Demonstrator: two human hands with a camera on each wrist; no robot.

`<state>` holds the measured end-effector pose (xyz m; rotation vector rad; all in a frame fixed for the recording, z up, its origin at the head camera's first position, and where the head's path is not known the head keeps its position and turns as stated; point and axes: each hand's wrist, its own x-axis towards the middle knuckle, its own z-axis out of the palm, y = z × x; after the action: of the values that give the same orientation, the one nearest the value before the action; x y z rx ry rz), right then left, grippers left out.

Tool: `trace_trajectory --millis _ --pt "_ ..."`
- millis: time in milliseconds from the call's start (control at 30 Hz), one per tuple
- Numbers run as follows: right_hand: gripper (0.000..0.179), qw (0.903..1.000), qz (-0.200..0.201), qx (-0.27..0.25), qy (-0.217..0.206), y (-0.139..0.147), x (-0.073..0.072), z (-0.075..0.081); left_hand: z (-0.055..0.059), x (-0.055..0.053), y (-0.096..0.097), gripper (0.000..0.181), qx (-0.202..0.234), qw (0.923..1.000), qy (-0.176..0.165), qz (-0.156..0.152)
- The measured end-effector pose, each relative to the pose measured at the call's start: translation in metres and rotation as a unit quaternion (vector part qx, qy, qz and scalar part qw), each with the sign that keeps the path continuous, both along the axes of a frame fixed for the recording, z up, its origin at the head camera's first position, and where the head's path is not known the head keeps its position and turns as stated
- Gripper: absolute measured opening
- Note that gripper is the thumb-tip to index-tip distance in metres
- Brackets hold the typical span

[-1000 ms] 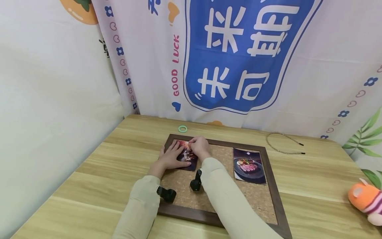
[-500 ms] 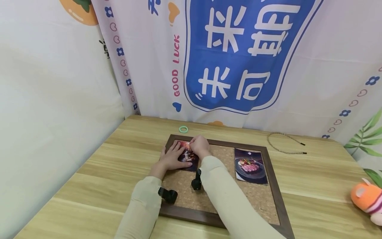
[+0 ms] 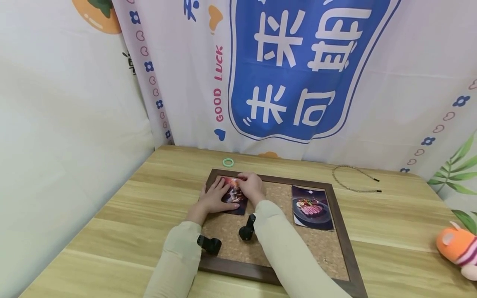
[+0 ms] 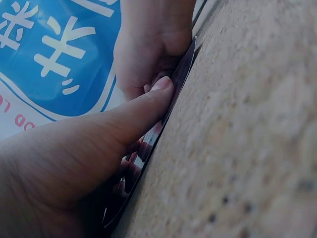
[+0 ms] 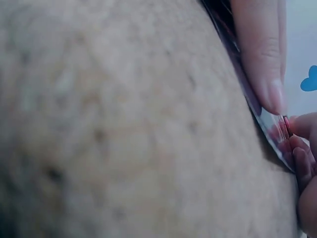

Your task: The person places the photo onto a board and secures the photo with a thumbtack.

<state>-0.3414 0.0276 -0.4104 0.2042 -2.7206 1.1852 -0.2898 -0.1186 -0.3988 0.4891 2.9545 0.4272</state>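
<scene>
A dark photo print [image 3: 235, 196] with a reddish top lies on the framed cork board [image 3: 229, 227], near its upper left corner. My left hand [image 3: 214, 199] lies spread over the print's left part, pressing it, with the thumb across its lower portion. At the print's upper right, my right hand [image 3: 251, 188] has its fingers curled. The right wrist view shows its fingertips pinching a small dark red pin [image 5: 288, 126] at the print's surface; the tip is hidden. In the left wrist view, the print's edge [image 4: 184, 74] stands slightly off the cork.
A food photo print [image 3: 311, 208] lies on the board's right side. Behind the board are a green ring [image 3: 228, 162] and a thin braided cord [image 3: 348, 188]. An orange striped plush toy [image 3: 456, 248] sits at the table's right. A printed curtain [image 3: 193, 82] hangs behind.
My right hand and wrist have shifted slightly toward me and to the right, its fingertips staying near the print's upper edge. The left hand keeps its place on the print.
</scene>
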Motion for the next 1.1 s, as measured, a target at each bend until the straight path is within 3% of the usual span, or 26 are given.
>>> trace_trajectory --millis 167,500,633,900,1100 --pt "0.008 1.0000 -0.004 -0.002 0.002 0.001 0.000 -0.002 -0.001 0.001 0.000 0.083 0.003 1.0000 0.000 0.002" --pt "0.008 0.9969 -0.027 0.052 -0.052 -0.002 0.002 0.007 0.003 0.002 0.000 0.083 0.008 1.0000 -0.005 0.002" --pt "0.007 0.9964 -0.021 0.062 -0.054 -0.003 0.002 0.009 0.002 0.002 0.000 0.083 0.007 1.0000 -0.003 -0.001" --pt "0.017 0.9985 0.030 0.042 -0.018 0.001 0.005 0.005 0.000 0.003 0.001 0.083 0.003 1.0000 -0.003 0.004" --pt "0.039 0.9940 0.092 0.035 -0.048 0.005 0.013 0.021 0.001 0.001 0.000 0.084 0.028 0.9996 0.006 0.007"
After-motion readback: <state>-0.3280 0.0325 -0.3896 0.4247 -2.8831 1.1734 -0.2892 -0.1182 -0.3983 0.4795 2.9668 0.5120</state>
